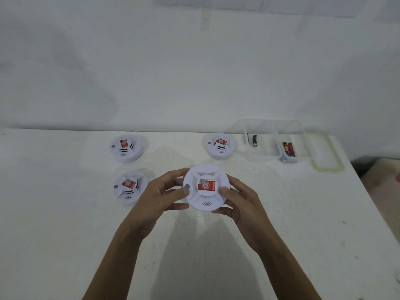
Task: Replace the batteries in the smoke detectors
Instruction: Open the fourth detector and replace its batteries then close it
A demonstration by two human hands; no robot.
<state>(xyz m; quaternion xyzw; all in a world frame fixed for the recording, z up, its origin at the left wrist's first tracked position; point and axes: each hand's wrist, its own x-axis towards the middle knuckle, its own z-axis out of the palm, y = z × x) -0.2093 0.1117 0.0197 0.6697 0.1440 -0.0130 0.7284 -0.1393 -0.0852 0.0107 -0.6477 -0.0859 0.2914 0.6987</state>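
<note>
Head view: left hand (161,197) and right hand (239,202) grip smoke detector (205,188) rim, raised above table (65,224).

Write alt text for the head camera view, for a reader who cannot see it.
The left hand and right hand grip a round white smoke detector over a white table. Three more detectors lie on the table, and a clear container at the right holds batteries.
</note>
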